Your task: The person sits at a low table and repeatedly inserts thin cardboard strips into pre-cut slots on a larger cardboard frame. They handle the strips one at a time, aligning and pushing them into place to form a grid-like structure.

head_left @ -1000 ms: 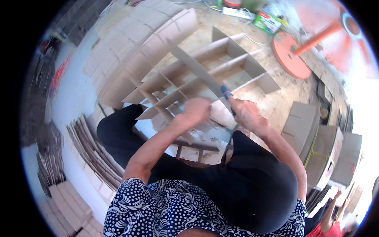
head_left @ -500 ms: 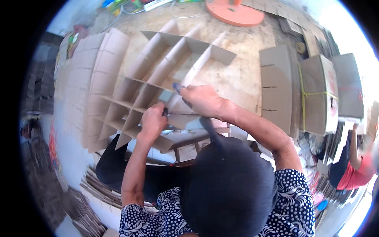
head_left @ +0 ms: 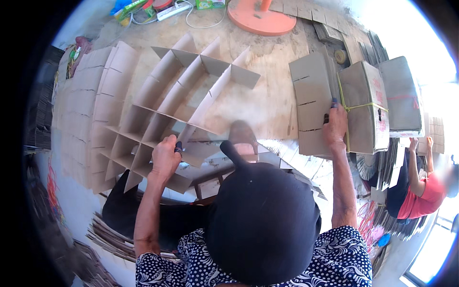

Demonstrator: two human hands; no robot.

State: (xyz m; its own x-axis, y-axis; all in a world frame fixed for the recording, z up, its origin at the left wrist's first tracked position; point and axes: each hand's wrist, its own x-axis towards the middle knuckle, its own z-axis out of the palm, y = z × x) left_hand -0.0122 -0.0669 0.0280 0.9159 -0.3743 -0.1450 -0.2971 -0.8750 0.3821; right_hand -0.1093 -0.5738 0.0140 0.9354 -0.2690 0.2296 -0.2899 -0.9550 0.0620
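Note:
A partition grid [head_left: 177, 88] of interlocked brown cardboard strips stands on the wooden table, left of the middle. My left hand [head_left: 166, 155] is closed on the grid's near edge, dark coverings on its finger ends. To the right stands a stack of slotted cardboard strips [head_left: 306, 103], their slits facing the grid. My right hand [head_left: 336, 125] grips a strip at this stack's right side, with dark coverings on its fingers too; exactly how many strips it pinches I cannot tell.
Another row of slotted strips [head_left: 79, 115] stands at the left. Cardboard bundles tied with yellow cord [head_left: 363, 105] stand beyond my right hand. An orange round base [head_left: 262, 21] and a white power strip [head_left: 173, 11] lie at the back. A co-worker in red [head_left: 420, 196] is at the far right.
My right hand has left the grid and moved right to the strip stack. My left hand stays on the near edge of the grid. The whole view has shifted somewhat.

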